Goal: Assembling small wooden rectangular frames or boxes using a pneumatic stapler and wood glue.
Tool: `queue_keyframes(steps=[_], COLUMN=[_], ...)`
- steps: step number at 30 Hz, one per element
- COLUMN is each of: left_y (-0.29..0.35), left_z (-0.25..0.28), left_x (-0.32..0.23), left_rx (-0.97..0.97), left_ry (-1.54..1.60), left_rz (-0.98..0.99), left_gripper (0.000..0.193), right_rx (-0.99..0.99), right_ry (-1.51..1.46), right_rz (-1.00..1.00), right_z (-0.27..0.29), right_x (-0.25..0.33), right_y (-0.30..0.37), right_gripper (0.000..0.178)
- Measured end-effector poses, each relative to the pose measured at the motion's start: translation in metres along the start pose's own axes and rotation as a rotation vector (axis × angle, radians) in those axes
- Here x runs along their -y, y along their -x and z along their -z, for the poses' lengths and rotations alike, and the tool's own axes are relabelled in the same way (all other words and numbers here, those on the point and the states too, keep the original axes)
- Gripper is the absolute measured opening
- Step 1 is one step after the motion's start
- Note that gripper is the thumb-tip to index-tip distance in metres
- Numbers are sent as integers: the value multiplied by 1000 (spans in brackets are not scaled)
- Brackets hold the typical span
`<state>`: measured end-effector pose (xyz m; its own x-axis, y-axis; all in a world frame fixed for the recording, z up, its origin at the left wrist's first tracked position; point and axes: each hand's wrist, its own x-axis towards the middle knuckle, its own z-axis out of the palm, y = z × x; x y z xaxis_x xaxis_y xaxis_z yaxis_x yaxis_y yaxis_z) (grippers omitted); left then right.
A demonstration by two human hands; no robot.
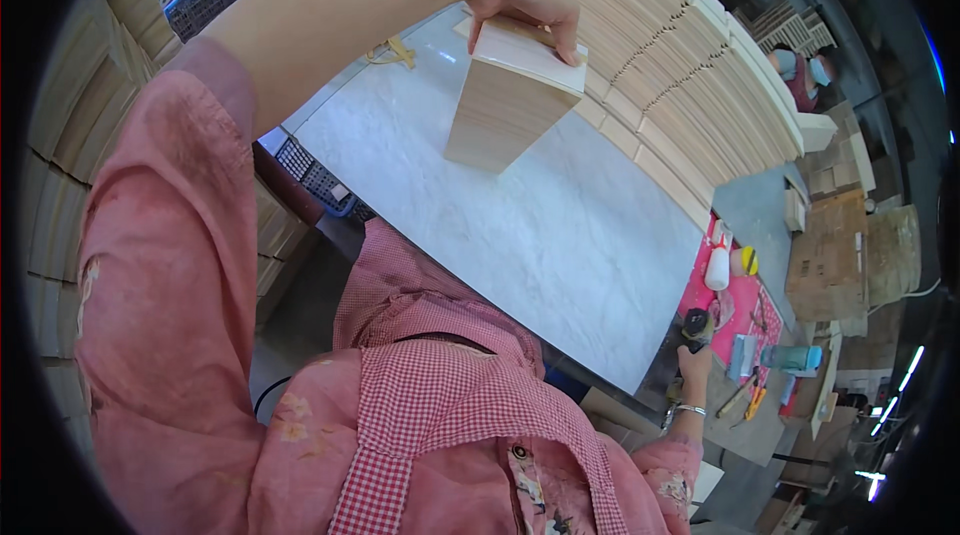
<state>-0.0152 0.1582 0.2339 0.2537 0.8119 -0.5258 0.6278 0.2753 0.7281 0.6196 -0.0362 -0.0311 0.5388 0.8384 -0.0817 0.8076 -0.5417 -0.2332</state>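
My left hand (pixel 532 3) reaches across from the left and grips the top of a light wooden box (pixel 508 115), its thumb and fingers spread over the edges. The box stands upright on the far part of a white marble-patterned tabletop (pixel 520 235); its far sides are hidden. Low on the right, by the table's corner, my right hand (pixel 693 363) is closed around a dark tool (pixel 697 326) with a round black end and a yellowish part. The tool's exact kind cannot be made out.
Long stacks of thin wooden boards (pixel 660 45) line the table's far side. A white bottle (pixel 717 268), a yellow tape roll (pixel 744 260) and a blue-green bottle (pixel 792 358) lie on the right. Blue crates (pixel 312 175) stand left. Another person (pixel 803 75) is in the background.
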Motion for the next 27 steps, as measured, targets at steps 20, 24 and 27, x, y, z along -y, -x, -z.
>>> queue_keyframes(steps=[20,24,27], left_y=[-3,-6,-6], left_z=[-3,2,1], left_x=[-1,-5,-3], left_rx=[-152,-139,-133], left_ry=[-83,-76,-56], left_rz=[28,27,18], left_gripper=[48,48,48], right_rx=[159,190,207], right_ry=[-312,-231,-221], right_rz=[956,1167,1192], right_z=[235,235,232], right_x=[440,451,455], right_y=[111,105,104], right_gripper=[57,53,52])
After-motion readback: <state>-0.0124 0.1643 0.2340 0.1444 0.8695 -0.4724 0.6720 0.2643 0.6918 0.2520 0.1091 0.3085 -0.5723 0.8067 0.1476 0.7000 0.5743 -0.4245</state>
